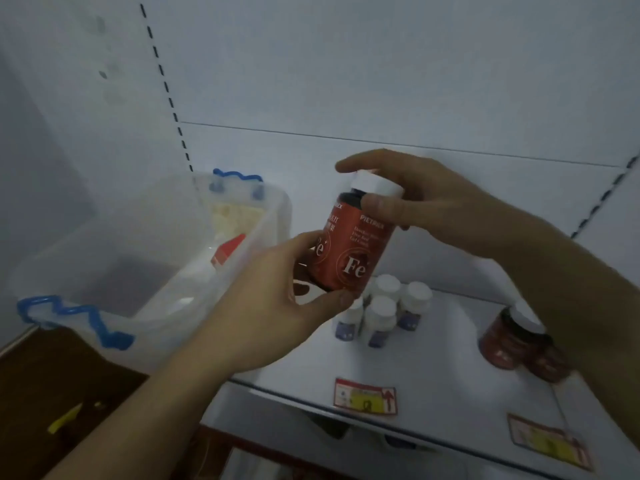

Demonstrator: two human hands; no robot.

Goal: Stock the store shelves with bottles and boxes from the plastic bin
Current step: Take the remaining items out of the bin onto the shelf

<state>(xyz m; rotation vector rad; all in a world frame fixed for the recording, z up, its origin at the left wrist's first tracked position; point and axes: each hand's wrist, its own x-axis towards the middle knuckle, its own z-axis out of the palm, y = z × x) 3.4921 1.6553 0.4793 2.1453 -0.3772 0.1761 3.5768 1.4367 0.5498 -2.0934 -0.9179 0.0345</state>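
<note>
Red bottle [349,251] — both hands gripping | bin [194,282] — red box [228,252] inside

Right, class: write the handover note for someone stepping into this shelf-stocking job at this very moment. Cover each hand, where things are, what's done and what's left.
Left hand: grips the base of the red Fe bottle.
Right hand: holds its white cap, above the shelf.
Plastic bin: sits at the shelf's left end, with a red item and a pale box inside.
Done: small white-capped bottles and two red bottles stand on the shelf.
Left: place the held bottle, then empty the bin.
</note>
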